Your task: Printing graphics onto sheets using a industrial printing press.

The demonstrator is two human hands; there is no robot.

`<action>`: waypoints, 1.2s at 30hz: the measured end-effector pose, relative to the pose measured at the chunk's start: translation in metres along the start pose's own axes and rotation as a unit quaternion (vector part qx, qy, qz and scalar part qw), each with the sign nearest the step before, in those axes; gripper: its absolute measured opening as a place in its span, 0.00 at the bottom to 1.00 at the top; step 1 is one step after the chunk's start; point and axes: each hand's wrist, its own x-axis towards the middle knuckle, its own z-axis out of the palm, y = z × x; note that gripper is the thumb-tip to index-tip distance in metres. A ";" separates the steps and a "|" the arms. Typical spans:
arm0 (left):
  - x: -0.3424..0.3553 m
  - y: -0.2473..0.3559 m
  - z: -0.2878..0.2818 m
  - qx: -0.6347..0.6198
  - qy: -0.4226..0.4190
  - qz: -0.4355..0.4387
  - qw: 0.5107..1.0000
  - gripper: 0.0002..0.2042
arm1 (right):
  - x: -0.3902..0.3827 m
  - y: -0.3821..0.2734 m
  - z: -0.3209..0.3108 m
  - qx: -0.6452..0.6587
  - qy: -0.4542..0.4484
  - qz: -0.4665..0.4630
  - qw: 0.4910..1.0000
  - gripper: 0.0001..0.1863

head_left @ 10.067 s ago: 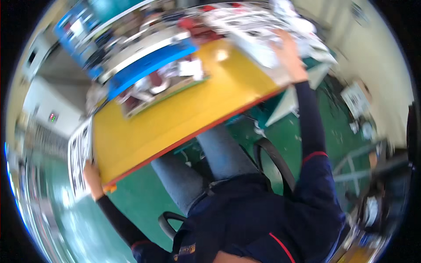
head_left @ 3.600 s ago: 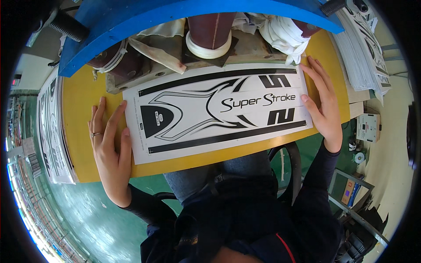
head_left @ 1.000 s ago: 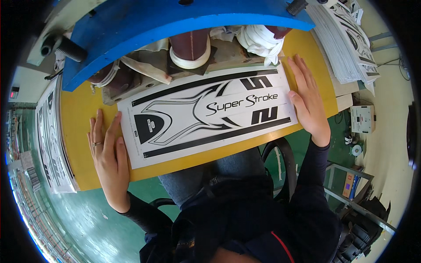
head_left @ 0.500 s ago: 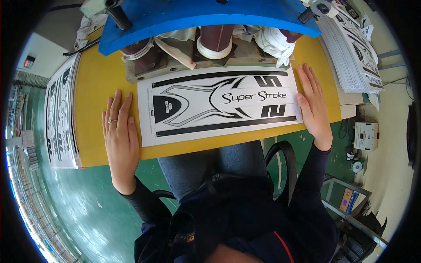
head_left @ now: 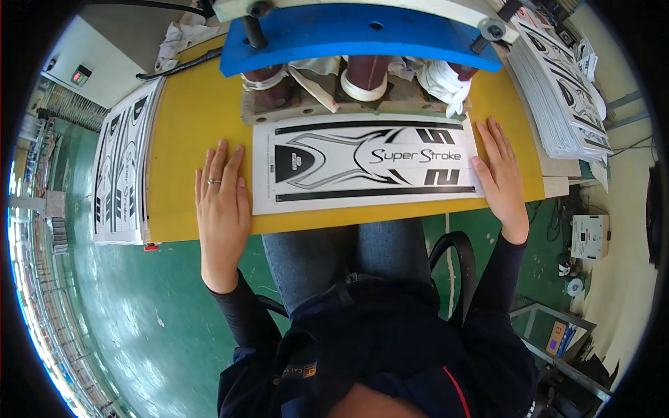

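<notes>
A white printed sheet point(head_left: 334, 160) with black and grey graphics lies flat on the yellow tabletop point(head_left: 181, 153) in front of me. My left hand point(head_left: 226, 198) rests palm down beside its left edge, fingers stretched out, a ring on one finger. At the sheet's right edge lies my right hand point(head_left: 500, 177), also palm down with fingers straight, its thumb touching the edge. Neither hand holds anything. The far edge of the sheet sits close against a metal block point(head_left: 272, 115) beneath the press.
Over the far side hangs a blue press plate point(head_left: 362, 35), with dark red cylinders point(head_left: 366, 67) and white cloth wrappings point(head_left: 444, 83) below. Stacks of printed sheets stand at the left point(head_left: 122, 174) and far right point(head_left: 557, 97). A grey cabinet point(head_left: 90, 63) is at the far left.
The view has shifted, so the table, press and left stack appear farther right. Both hands keep their places beside the sheet.
</notes>
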 end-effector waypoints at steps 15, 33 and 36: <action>0.000 0.009 -0.003 -0.086 0.081 -0.042 0.992 0.15 | -0.012 0.007 0.000 0.239 0.126 0.099 0.958 0.19; -0.001 0.009 -0.002 -0.122 0.126 -0.040 0.984 0.13 | -0.011 -0.005 -0.005 0.177 0.128 0.033 0.975 0.12; -0.004 0.006 -0.004 -0.135 0.131 -0.036 0.982 0.13 | -0.009 -0.011 -0.007 0.174 0.121 0.008 0.977 0.11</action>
